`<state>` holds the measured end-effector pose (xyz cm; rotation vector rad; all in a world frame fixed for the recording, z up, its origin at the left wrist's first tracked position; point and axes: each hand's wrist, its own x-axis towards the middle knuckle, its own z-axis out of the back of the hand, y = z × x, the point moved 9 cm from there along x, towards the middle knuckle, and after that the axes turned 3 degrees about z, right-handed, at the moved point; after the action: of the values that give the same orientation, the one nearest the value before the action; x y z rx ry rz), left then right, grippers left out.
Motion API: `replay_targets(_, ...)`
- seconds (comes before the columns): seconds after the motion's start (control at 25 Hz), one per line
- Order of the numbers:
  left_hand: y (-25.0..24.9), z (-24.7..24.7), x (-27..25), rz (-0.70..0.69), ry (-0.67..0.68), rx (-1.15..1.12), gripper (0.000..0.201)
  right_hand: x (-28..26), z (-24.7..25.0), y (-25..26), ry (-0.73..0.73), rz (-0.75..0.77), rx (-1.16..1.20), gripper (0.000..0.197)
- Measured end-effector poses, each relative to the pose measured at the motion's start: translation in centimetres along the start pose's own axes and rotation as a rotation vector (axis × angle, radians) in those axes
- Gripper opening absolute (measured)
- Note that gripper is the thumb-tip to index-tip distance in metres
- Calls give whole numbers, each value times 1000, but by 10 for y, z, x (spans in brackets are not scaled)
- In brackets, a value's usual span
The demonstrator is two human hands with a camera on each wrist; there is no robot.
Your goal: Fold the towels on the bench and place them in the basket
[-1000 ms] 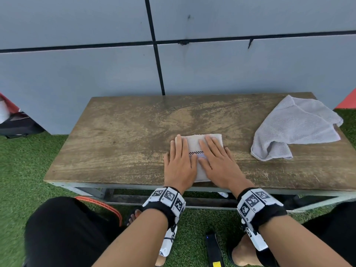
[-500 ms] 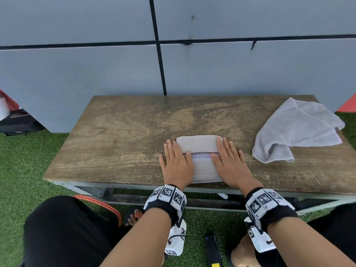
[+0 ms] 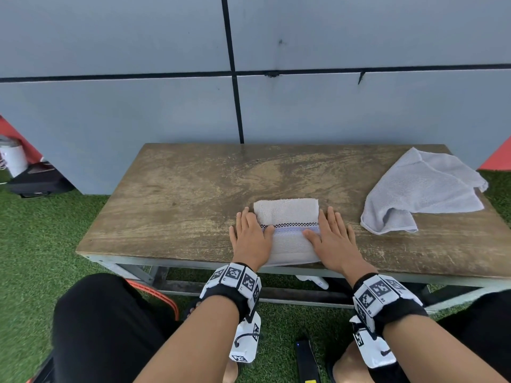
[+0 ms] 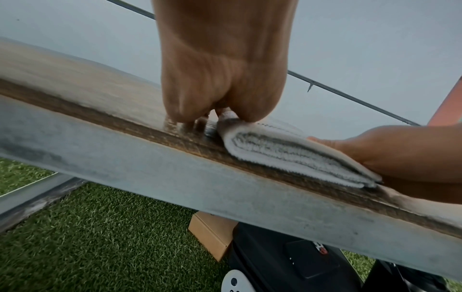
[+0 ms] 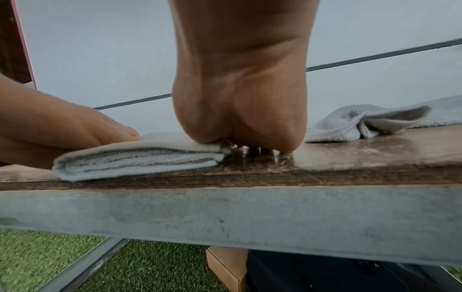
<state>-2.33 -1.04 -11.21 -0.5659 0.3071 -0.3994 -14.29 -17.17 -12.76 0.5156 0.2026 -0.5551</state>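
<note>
The folded white towel point(image 3: 287, 230) lies at the near edge of the wooden bench point(image 3: 179, 205), between the two hands; it has a thin checkered band and a pale lilac stripe across its middle, and in the wrist views it shows several layers stacked flat. The left hand point(image 3: 250, 239) lies flat with straight fingers at the left side of this towel; its thumb rests on the lilac stripe, and the other fingers lie mostly on the wood just beside the towel's left edge; it grips nothing. The right hand point(image 3: 331, 239) is placed the same way on the other side; its thumb lies on the stripe, its straight fingers point away along the towel's right edge, and it also holds nothing, only presses. To the right of the right hand, well apart from it, a grey towel point(image 3: 423, 192) lies crumpled and unfolded near the far right corner of the bench; in the right wrist view one of its corners is turned up. Below the left forearm, beside the person's black-clad leg, an orange curved rim point(image 3: 154, 295) shows over the green artificial grass point(image 3: 41, 244); I cannot tell what it belongs to.
</note>
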Motion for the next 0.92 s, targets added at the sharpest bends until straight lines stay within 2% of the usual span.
replay_targets(0.2,-1,15,0,14,72,46,38,-7,5,9,-31,0,69,62)
replay_targets(0.32,-9,41,-13,17,194,-224,25,-5,7,27,-47,15,192,29)
replay_targets(0.36,-12,56,-22,11,218,-314,24,-4,9,38,-37,24,265,22)
replay_targets(0.4,-16,75,-31,-9,210,-363,25,-6,11,52,-21,34,380,24)
replay_targets(0.52,-10,150,-56,-75,104,-420,23,-11,11,115,93,56,951,40)
replay_targets(0.6,9,204,-75,-73,20,-466,27,-20,20,176,172,161,1121,30)
replay_targets(0.76,73,299,-129,-4,-137,-625,21,-48,19,299,355,417,1120,28)
replay_targets(0.92,157,364,-183,101,-270,-692,26,-76,-3,403,435,661,1002,34)
